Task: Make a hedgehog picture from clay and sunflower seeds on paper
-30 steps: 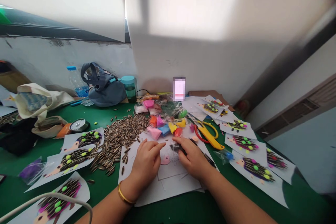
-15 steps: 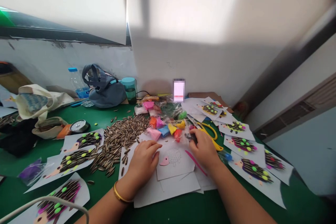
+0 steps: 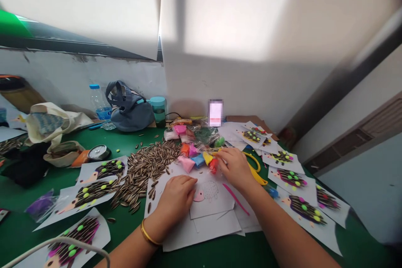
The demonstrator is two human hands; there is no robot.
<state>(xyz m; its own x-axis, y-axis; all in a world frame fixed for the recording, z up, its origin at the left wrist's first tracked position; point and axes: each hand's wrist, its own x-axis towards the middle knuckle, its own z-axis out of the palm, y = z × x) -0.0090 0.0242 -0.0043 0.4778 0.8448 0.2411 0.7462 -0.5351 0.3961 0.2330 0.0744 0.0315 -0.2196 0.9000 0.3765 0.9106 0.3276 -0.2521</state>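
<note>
My left hand (image 3: 177,197) lies on the left part of a white sheet with a hedgehog drawing (image 3: 210,192); its fingers are stretched out and it holds nothing visible. The drawn hedgehog's face is covered in pink clay. My right hand (image 3: 235,167) is over the clay packets, fingers reaching left to the edge of a red clay packet (image 3: 213,166). Whether they grip it is unclear. Beside that packet are a yellow packet (image 3: 207,158) and a blue packet (image 3: 198,160). A magenta clay strip (image 3: 235,199) lies right of the drawing.
Sunflower seeds (image 3: 147,167) are heaped left of the sheet. Finished hedgehog pictures (image 3: 301,209) lie at both sides. Yellow-handled scissors (image 3: 256,167) rest behind my right hand. A phone (image 3: 215,113), a blue bag (image 3: 132,113) and a bottle (image 3: 101,106) stand along the wall.
My right hand has shifted left toward the red packet. The dark item by its fingers no longer shows. My left hand stays by the drawing; the whole view has shifted slightly.
</note>
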